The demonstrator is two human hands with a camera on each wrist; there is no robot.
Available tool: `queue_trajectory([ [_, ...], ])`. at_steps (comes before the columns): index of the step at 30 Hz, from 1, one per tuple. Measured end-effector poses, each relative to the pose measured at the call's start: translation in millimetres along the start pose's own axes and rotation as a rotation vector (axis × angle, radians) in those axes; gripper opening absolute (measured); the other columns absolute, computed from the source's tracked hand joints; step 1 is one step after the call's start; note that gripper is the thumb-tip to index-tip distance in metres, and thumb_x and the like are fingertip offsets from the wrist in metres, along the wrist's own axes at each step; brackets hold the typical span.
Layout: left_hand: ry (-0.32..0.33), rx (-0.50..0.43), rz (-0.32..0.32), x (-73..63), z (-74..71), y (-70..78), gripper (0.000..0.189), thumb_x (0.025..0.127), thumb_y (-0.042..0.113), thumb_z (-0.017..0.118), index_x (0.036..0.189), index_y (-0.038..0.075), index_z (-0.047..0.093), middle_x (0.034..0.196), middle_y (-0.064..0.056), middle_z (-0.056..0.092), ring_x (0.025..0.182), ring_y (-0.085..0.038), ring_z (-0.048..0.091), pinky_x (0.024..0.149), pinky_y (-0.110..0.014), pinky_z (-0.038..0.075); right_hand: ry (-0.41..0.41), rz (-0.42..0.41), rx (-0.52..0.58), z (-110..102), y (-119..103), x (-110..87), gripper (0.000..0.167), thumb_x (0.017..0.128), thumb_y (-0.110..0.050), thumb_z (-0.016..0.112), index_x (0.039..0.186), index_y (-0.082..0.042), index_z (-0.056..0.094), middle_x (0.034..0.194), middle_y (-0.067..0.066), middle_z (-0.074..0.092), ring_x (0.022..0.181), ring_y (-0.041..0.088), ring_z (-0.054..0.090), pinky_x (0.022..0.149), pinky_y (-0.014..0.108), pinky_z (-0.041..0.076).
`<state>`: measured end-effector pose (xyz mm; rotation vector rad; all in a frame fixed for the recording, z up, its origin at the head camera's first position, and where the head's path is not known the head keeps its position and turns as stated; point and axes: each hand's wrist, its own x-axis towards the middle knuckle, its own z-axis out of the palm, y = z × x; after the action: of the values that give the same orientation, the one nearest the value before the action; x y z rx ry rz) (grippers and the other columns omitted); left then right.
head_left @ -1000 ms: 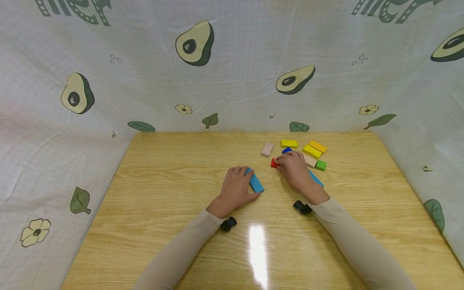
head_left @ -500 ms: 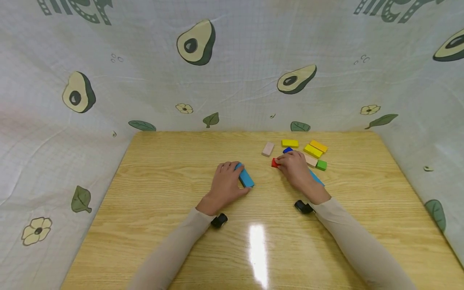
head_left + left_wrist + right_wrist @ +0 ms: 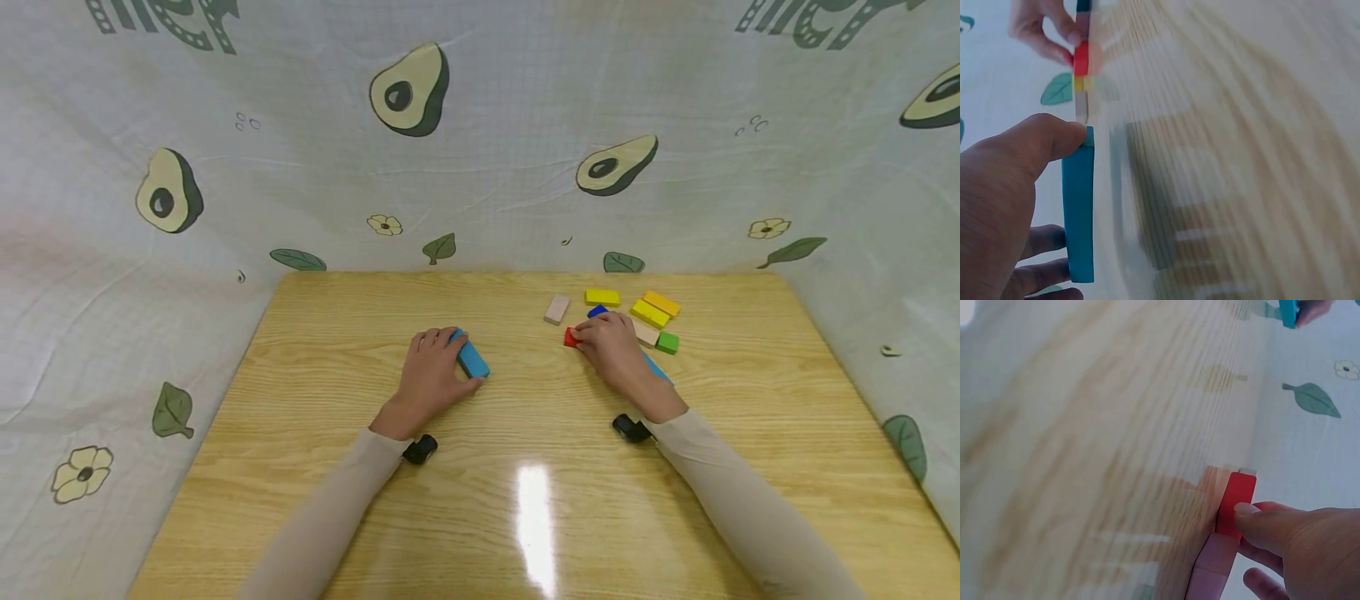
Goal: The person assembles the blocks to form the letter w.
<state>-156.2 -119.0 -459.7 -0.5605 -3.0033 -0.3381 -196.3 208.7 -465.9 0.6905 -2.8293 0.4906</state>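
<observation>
My left hand (image 3: 435, 371) grips a light-blue rectangular block (image 3: 471, 357) by its ends, left of the block group. In the left wrist view the thumb presses one end of this blue block (image 3: 1079, 212) and fingers sit at the other; a gap shows between it and its reflection, so it appears just off the table. My right hand (image 3: 611, 350) pinches a small red block (image 3: 572, 337) that stands on the table. The right wrist view has the thumb on the red block (image 3: 1235, 500), beside a pinkish block (image 3: 1213, 569).
Around the right hand lie a pale pink block (image 3: 557, 309), yellow blocks (image 3: 602, 297) (image 3: 649, 314), an orange block (image 3: 662, 303), a dark-blue block (image 3: 597, 312), a beige block (image 3: 645, 334), a green block (image 3: 667, 342) and another light-blue block (image 3: 659, 369), partly hidden. A patterned cloth (image 3: 495, 167) borders the wooden table (image 3: 337, 308).
The left hand has carried the light-blue block leftward and slightly away from me, apart from the other blocks. My right hand stays in place on the red block.
</observation>
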Motion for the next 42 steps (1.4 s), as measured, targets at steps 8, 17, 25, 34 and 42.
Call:
queue_trajectory([
  [8, 0.037, 0.016, -0.005, -5.5, -1.3, -24.1, 0.078, 0.091, 0.053, 0.08, 0.149, 0.005, 0.06, 0.151, -0.017, 0.057, 0.137, -0.038, 0.05, 0.118, -0.055, 0.036, -0.019, -0.001, -0.027, -0.7, 0.0, -1.1, 0.021, 0.095, -0.003, 0.077, 0.115, 0.001, 0.081, 0.118, 0.016, 0.078, 0.122, 0.043, 0.06, 0.11, 0.062, 0.038],
  [17, 0.035, -0.011, -0.037, -11.1, -4.6, -44.3, 0.079, 0.092, 0.054, 0.079, 0.15, 0.004, 0.058, 0.151, -0.02, 0.055, 0.137, -0.041, 0.049, 0.118, -0.059, 0.034, -0.009, -0.003, -0.016, -3.0, -0.6, -3.3, 0.031, 0.092, -0.004, 0.082, 0.122, 0.001, 0.078, 0.119, 0.018, 0.077, 0.121, 0.043, 0.061, 0.109, 0.063, 0.039],
  [25, 0.03, -0.013, -0.054, -14.5, -8.5, -57.4, 0.081, 0.091, 0.053, 0.08, 0.151, 0.003, 0.058, 0.152, -0.02, 0.055, 0.139, -0.042, 0.048, 0.119, -0.059, 0.033, 0.005, 0.018, -0.011, -2.5, 2.1, 0.4, 0.046, 0.095, -0.015, 0.081, 0.134, 0.006, 0.068, 0.139, 0.025, 0.067, 0.131, 0.046, 0.057, 0.113, 0.063, 0.038],
  [34, 0.015, -0.024, -0.068, -17.1, -10.9, -66.7, 0.082, 0.091, 0.052, 0.08, 0.152, 0.002, 0.057, 0.154, -0.021, 0.053, 0.139, -0.043, 0.047, 0.119, -0.061, 0.032, -0.027, 0.047, -0.028, -1.9, 2.0, 13.6, 0.06, 0.098, -0.025, 0.079, 0.145, 0.006, 0.059, 0.147, 0.028, 0.059, 0.135, 0.049, 0.053, 0.114, 0.065, 0.038],
  [42, -0.018, -0.022, -0.065, -19.3, -15.2, -76.4, 0.081, 0.092, 0.049, 0.08, 0.153, 0.002, 0.055, 0.157, -0.02, 0.051, 0.142, -0.043, 0.045, 0.12, -0.061, 0.031, -0.075, 0.066, -0.022, 1.1, 1.1, 24.3, 0.061, 0.102, -0.027, 0.074, 0.15, 0.005, 0.054, 0.153, 0.029, 0.053, 0.137, 0.051, 0.05, 0.114, 0.065, 0.037],
])
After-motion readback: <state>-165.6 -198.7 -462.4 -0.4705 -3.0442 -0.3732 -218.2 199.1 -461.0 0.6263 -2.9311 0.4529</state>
